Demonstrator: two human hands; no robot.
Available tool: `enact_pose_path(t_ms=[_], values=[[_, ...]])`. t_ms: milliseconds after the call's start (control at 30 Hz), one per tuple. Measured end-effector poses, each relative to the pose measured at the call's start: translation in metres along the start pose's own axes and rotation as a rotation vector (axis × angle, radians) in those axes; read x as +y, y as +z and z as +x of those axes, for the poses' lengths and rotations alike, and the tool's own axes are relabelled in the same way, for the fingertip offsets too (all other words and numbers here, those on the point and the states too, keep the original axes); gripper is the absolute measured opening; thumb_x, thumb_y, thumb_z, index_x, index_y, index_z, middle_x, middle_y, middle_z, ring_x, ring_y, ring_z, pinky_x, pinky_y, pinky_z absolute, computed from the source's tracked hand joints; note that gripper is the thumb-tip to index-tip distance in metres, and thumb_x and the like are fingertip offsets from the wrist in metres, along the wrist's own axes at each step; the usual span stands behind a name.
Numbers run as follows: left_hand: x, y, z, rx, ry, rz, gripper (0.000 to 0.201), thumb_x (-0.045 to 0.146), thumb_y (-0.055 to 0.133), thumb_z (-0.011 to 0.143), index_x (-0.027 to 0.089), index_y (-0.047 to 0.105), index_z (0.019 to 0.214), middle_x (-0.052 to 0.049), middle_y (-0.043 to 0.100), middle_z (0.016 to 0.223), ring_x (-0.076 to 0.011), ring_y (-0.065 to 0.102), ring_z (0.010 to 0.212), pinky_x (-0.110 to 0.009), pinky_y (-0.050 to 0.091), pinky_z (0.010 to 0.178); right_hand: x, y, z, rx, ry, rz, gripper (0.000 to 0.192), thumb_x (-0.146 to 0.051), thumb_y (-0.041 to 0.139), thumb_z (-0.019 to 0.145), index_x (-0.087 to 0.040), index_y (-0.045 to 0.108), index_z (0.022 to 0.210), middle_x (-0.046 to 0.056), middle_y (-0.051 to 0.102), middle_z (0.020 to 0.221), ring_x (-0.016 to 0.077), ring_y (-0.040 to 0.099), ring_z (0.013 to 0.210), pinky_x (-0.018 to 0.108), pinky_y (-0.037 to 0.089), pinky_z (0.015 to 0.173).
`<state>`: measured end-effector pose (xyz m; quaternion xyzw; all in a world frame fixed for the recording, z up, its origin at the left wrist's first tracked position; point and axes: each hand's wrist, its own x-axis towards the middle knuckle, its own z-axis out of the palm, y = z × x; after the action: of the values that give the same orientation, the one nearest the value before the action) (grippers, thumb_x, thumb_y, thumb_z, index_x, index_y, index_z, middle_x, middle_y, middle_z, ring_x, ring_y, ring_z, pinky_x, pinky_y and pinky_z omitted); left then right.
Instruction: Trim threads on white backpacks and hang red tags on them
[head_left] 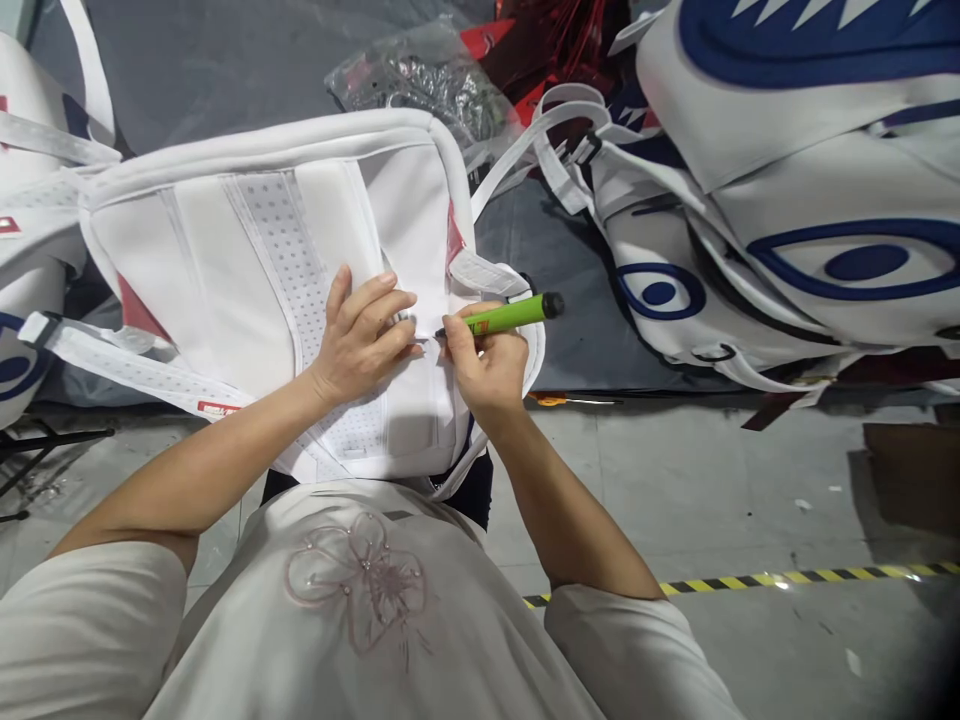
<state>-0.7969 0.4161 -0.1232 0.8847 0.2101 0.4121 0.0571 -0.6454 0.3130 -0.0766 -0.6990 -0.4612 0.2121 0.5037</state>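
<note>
L hand (365, 335) lies flat, fingers spread, pressing white padded panel (247, 280) on lap. R hand (484, 365) grips green lighter (510, 315), tip touching panel seam beside L fingertips. 1 pile of blue-white pads (810, 180) to R.

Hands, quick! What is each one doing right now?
Left hand: open, fingers pressed flat on the white padded piece.
Right hand: closed around the green tool, tip at the piece.

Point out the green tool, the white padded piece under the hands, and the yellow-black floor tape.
green tool (510, 314), head view, middle of its barrel
white padded piece (255, 250), head view, perforated centre strip
yellow-black floor tape (787, 577), head view, striped line on floor
</note>
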Motion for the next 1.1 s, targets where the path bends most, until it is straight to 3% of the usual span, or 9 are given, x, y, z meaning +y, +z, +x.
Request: enact_pose_path(t_ms=[133, 400, 633, 833, 967, 1100], values=[[-0.0001, 0.0003, 0.0014, 0.111, 0.104, 0.031, 0.026, 0.056, 0.059, 0.091, 0.031, 0.058, 0.097, 0.002, 0.066, 0.121, -0.0229, 0.051, 0.134, -0.055, 0.018, 0.126, 0.0018, 0.0033, -0.0023, 0.04, 0.01, -0.059, 0.04, -0.059, 0.052, 0.092, -0.021, 0.058, 0.086, -0.002, 0.06, 0.06, 0.014, 0.058, 0.053, 0.026, 0.044, 0.055], [-0.0023, 0.001, -0.0023, -0.005, -0.013, 0.048, 0.034, 0.064, 0.059, 0.087, 0.031, 0.06, 0.093, 0.0, 0.067, 0.115, -0.0259, 0.052, 0.133, -0.059, 0.015, 0.126, -0.0057, 0.0036, 0.0032, 0.01, 0.054, -0.158, 0.043, -0.061, 0.05, 0.093, -0.021, 0.059, 0.08, 0.0, 0.059, 0.058, 0.0156, 0.059, 0.054, 0.027, 0.043, 0.057], [-0.0041, 0.0015, -0.0016, 0.031, 0.016, 0.038, 0.031, 0.062, 0.059, 0.087, 0.031, 0.06, 0.093, 0.0, 0.067, 0.114, -0.0253, 0.051, 0.133, -0.058, 0.014, 0.126, -0.0039, 0.0068, 0.0055, -0.005, 0.079, -0.067, 0.037, -0.057, 0.051, 0.094, -0.022, 0.059, 0.085, -0.001, 0.061, 0.059, 0.0156, 0.06, 0.056, 0.026, 0.043, 0.058], [-0.0044, 0.0014, -0.0012, 0.071, 0.048, 0.108, 0.031, 0.062, 0.061, 0.086, 0.032, 0.062, 0.092, -0.001, 0.068, 0.112, -0.0257, 0.053, 0.131, -0.058, 0.02, 0.124, -0.0033, 0.0013, 0.0058, -0.01, 0.08, -0.184, 0.039, -0.054, 0.056, 0.091, -0.021, 0.056, 0.07, -0.002, 0.054, 0.05, 0.0142, 0.055, 0.05, 0.027, 0.04, 0.056], [-0.0037, 0.0014, -0.0011, 0.08, 0.061, 0.143, 0.031, 0.062, 0.062, 0.085, 0.032, 0.062, 0.092, -0.001, 0.068, 0.11, -0.0256, 0.055, 0.129, -0.058, 0.023, 0.123, -0.0007, 0.0005, 0.0046, -0.019, 0.098, -0.017, 0.037, -0.055, 0.053, 0.093, -0.021, 0.06, 0.082, -0.002, 0.06, 0.056, 0.0137, 0.058, 0.051, 0.026, 0.043, 0.055], [-0.0031, 0.0009, -0.0007, 0.077, 0.047, 0.149, 0.031, 0.062, 0.062, 0.085, 0.031, 0.062, 0.09, 0.0, 0.068, 0.11, -0.0261, 0.056, 0.127, -0.059, 0.024, 0.123, 0.0011, 0.0012, 0.0046, -0.029, 0.111, -0.041, 0.036, -0.054, 0.055, 0.091, -0.021, 0.059, 0.078, -0.002, 0.058, 0.053, 0.0136, 0.057, 0.05, 0.025, 0.042, 0.053]])
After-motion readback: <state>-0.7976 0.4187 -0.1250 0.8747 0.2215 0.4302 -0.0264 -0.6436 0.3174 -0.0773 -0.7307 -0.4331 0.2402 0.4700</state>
